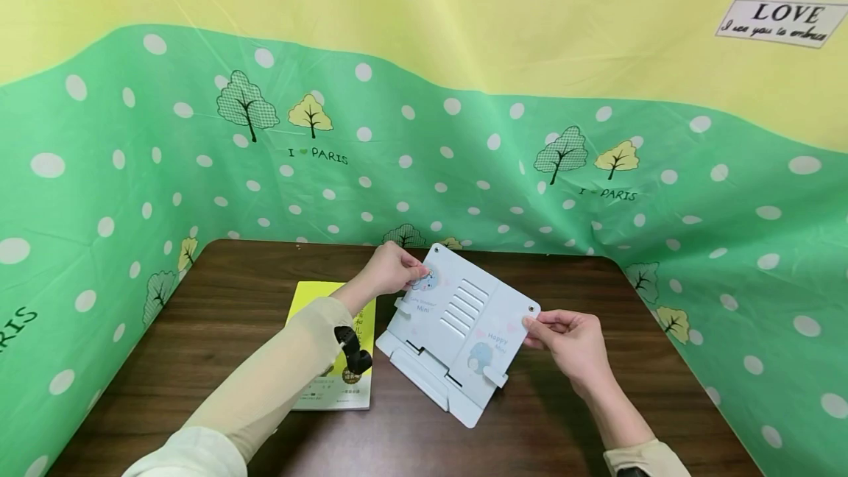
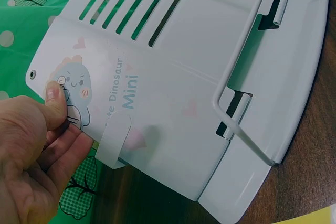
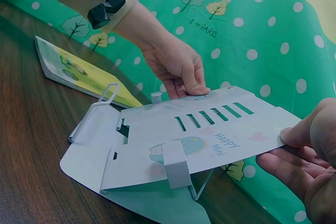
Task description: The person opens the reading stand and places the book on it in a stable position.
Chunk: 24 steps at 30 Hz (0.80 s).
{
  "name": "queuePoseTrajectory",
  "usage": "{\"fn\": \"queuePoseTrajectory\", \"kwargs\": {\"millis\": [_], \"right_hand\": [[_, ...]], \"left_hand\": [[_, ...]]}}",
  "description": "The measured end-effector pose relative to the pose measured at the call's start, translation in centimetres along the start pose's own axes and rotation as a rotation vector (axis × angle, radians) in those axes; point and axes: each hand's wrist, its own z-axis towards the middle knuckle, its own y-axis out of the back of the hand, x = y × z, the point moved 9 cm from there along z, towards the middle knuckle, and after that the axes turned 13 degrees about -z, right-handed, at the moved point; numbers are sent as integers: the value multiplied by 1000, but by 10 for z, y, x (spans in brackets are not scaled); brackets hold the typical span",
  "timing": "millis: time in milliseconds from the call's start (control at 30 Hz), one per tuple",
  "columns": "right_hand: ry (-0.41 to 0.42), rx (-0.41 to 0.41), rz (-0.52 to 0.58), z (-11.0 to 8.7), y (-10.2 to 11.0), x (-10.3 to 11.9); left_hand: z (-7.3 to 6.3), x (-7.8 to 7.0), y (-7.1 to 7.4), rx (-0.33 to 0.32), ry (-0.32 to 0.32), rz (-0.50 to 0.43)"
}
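Note:
A pale metal book stand (image 1: 433, 319) with dinosaur prints and a row of slots is held by both hands. Its upper panel is tilted up from the base plate (image 3: 86, 166), which appears to lie on the table. My left hand (image 1: 392, 271) pinches the panel's left edge near the upper corner, thumb on the printed face (image 2: 79, 85). At the opposite edge, my right hand (image 1: 571, 344) pinches near the other upper corner, thumb on top and fingers beneath. A wire leg (image 3: 202, 184) shows under the panel. Two side clips stick out, one being the right clip (image 3: 177, 166).
A yellow book (image 1: 306, 302) lies on the dark wooden table (image 1: 252, 293), left of the stand and partly under my left forearm. Green and yellow patterned cloth (image 1: 437, 146) hangs around the table's back and sides.

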Motion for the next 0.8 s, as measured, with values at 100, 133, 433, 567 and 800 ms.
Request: {"fn": "queuePoseTrajectory", "kwargs": {"millis": [100,133,433,567,800], "right_hand": [[5,4,-3,3,0,1],[8,4,-5,3,0,1],[2,-1,-14,10,0,-1],[0,-12,-40,13,0,-2],[-4,-31,-79,18,2,-3]], "left_hand": [[-1,1,1,-5,2,2],[-1,1,2,-7,2,1],[-4,3,4,-15,7,-1],[-7,3,6,-21,11,16],[-13,5,7,-10,11,-3]]}}
